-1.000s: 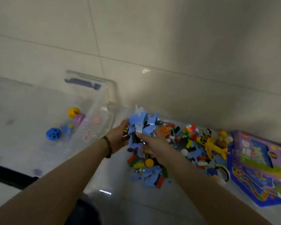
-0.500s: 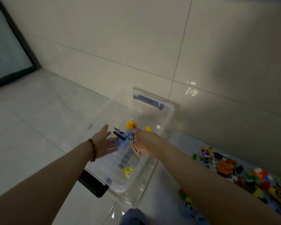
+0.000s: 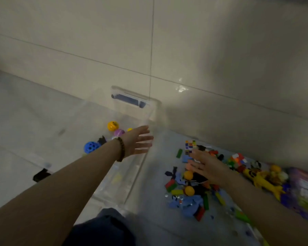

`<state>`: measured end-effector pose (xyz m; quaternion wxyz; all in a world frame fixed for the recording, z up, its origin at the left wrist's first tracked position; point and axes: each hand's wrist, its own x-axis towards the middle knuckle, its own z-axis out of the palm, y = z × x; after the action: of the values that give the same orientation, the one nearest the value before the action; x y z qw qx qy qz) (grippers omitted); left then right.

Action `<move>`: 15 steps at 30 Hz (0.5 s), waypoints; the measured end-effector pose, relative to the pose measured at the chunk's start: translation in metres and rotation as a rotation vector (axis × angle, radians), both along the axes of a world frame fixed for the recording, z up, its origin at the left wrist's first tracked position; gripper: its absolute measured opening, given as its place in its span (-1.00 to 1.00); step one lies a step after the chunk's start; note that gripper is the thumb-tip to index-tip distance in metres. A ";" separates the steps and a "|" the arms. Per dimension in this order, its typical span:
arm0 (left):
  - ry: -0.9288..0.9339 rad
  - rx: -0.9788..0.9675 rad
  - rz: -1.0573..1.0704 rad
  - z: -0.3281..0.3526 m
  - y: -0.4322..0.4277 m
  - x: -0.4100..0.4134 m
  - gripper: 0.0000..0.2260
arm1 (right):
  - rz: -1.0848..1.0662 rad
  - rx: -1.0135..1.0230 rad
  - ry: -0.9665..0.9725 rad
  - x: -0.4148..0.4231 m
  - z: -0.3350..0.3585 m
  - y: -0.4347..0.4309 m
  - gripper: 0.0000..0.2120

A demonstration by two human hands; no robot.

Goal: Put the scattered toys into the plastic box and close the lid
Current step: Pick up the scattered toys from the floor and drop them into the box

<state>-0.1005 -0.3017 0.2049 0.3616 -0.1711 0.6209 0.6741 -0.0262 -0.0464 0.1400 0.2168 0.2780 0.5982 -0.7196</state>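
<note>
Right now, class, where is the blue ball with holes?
In the head view the blue ball lies left of centre inside the clear plastic box, left of the left hand, with the purple ball and yellow ball beyond it.

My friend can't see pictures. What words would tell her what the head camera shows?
A person's open left hand hovers over a clear box holding a few balls. The open right hand is spread above a pile of small toys on the floor beside the box.
</note>
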 end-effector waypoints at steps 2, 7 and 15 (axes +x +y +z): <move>-0.019 -0.042 -0.051 -0.014 0.031 0.014 -0.70 | -0.039 0.050 -0.068 0.024 -0.013 0.027 -0.52; -0.166 -0.189 -0.216 -0.081 0.098 0.066 -0.74 | -0.107 0.147 -0.212 0.093 -0.068 0.075 -0.67; -0.293 -0.247 -0.244 -0.170 0.152 0.112 -0.79 | -0.210 0.111 -0.355 0.129 -0.136 0.083 -0.45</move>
<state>0.0118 -0.1492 0.0354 0.5030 -0.2341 0.6557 0.5121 0.1030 0.0368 0.0035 0.2267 0.4727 0.5572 -0.6440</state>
